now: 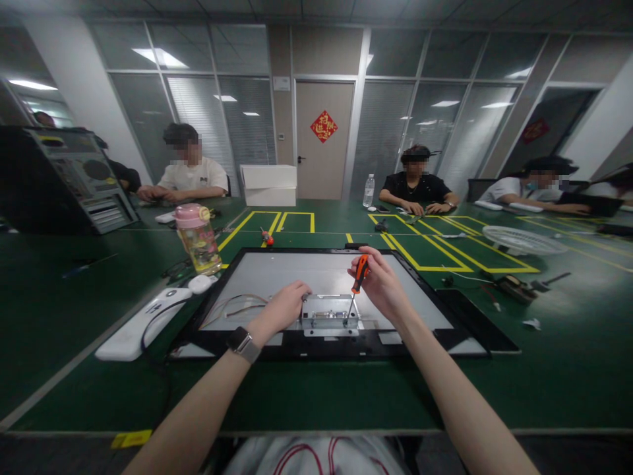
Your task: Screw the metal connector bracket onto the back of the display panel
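My right hand [382, 285] grips an orange and black screwdriver [361, 272], whose thin shaft slants down to the right part of a metal bracket box [321, 322]. At the box's left edge rests my left hand [284, 309], its fingers bent against the metal; the fingertips are partly hidden behind it. The box, with connector ports along its near side, sits on the back of a flat monitor panel [277, 270] with a black frame. Thin wires [237, 309] lie on the panel left of my left hand.
Left of the panel are a white power strip [143, 323] and a pink-lidded bottle [198, 241]. A black strip-like panel [477, 321] lies to the right, near a white round grille [521, 241]. A computer case [84, 178] stands far left. Several people sit across the green table [316, 396].
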### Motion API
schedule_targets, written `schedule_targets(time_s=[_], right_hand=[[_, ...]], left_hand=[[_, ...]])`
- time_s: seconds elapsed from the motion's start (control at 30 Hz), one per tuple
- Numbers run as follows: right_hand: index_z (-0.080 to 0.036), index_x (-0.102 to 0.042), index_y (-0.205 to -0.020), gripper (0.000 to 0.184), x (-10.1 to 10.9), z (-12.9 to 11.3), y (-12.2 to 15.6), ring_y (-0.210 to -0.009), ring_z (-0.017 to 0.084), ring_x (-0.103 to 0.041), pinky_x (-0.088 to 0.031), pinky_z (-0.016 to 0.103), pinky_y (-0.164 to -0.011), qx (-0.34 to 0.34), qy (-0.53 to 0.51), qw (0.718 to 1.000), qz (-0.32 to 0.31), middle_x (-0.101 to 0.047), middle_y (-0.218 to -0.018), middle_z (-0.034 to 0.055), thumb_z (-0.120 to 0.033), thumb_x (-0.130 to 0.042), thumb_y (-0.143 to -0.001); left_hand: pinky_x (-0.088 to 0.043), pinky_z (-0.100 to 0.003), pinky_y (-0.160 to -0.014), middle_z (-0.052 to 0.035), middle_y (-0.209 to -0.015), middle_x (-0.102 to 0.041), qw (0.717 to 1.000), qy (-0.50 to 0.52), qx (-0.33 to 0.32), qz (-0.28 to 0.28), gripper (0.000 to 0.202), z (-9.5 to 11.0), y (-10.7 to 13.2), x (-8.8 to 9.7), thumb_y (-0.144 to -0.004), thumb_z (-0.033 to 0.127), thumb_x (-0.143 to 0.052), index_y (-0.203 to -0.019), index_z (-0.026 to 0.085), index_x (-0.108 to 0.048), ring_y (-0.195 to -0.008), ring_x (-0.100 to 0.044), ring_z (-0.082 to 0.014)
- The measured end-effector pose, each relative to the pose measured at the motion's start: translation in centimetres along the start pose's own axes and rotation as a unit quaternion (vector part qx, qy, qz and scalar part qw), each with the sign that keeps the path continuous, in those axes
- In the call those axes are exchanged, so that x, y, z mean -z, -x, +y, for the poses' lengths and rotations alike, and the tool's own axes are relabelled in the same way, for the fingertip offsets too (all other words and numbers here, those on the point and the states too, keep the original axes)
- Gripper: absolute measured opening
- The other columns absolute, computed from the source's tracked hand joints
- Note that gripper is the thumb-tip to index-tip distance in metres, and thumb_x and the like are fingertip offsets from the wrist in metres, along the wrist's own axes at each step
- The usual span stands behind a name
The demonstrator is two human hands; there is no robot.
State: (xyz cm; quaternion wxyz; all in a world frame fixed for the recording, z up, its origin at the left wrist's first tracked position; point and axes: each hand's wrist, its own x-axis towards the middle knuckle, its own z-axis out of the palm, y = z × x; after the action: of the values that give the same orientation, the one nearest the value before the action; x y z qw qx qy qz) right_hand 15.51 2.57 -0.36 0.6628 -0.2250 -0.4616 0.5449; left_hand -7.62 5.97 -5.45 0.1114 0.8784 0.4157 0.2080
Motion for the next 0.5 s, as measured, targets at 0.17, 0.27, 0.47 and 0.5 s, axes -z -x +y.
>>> schedule_targets(time_s=[0.17,0.27,0.47,0.5], right_hand=[[-0.025,-0.067,-0.081,0.018,-0.01,-0.04,0.03,-0.076,0.014,-0.059,-0.049,0.034,-0.085,0.010,0.007,1.000,0.003,-0.064,-0.080,-0.0019,-0.040,-0.074,-0.074],[-0.026,-0.068,-0.083,0.019,0.04,-0.07,0.17,-0.076,0.014,-0.059,-0.048,0.034,-0.087,0.010,0.013,1.000,0.004,-0.064,-0.080,-0.0024,-0.039,-0.076,-0.072],[-0.027,-0.063,-0.108,0.029,-0.10,-0.27,0.18,-0.073,0.016,-0.060,-0.048,0.034,-0.079,-0.011,0.002,1.000,-0.019,-0.066,-0.081,-0.0001,-0.038,-0.067,-0.080],[-0.028,-0.063,-0.105,0.027,-0.17,-0.30,0.15,-0.072,0.016,-0.059,-0.048,0.034,-0.078,-0.009,-0.006,1.000,-0.022,-0.066,-0.080,-0.0004,-0.037,-0.067,-0.080]], left_hand=[[-0.043,-0.031,-0.098,-0.0087,-0.112,-0.060,1.000,0.000,0.004,-0.004,0.039,-0.01,0.03,0.02,-0.081,0.000,-0.036,-0.107,0.016,-0.060,-0.105,-0.057,-0.0175],[-0.043,-0.031,-0.098,-0.0090,-0.113,-0.060,1.000,0.001,0.005,-0.003,0.038,-0.02,0.09,0.04,-0.082,0.001,-0.036,-0.108,0.015,-0.060,-0.105,-0.057,-0.0179],[-0.043,-0.030,-0.097,-0.0084,-0.112,-0.059,1.000,0.002,0.006,-0.004,0.037,-0.10,0.11,-0.06,-0.083,0.001,-0.036,-0.107,0.016,-0.060,-0.104,-0.058,-0.0177],[-0.043,-0.030,-0.097,-0.0083,-0.112,-0.060,1.000,0.002,0.006,-0.004,0.037,-0.11,0.08,-0.08,-0.083,0.001,-0.036,-0.107,0.016,-0.060,-0.104,-0.057,-0.0177]])
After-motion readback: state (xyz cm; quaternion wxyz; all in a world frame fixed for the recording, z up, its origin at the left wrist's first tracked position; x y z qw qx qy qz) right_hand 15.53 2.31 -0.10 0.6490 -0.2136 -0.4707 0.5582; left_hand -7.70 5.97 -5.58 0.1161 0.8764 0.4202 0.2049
